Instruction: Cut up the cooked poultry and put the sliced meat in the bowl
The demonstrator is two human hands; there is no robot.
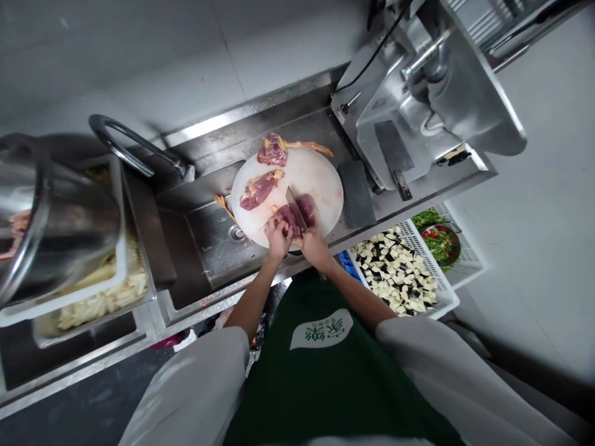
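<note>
A round white cutting board (332,192) lies over the sink's edge in front of me. My right hand (315,248) is closed round the handle of a knife (296,209), its blade standing in a dark red piece of raw meat (285,214). Meat shows on both sides of the blade. With curled fingers, my left hand (277,239) grips the left part of that meat, close to the blade. Farther back on the board lie a second piece of raw meat (259,189) and a raw poultry leg (273,150) with its yellow foot pointing right.
Left of the board are a sink basin (204,241), a curved faucet (125,133) and a large metal pot (69,217). At right stand a metal slicing machine (395,111) and a cleaver (394,152). Below it, a white basket (449,297) holds diced eggplant (395,272).
</note>
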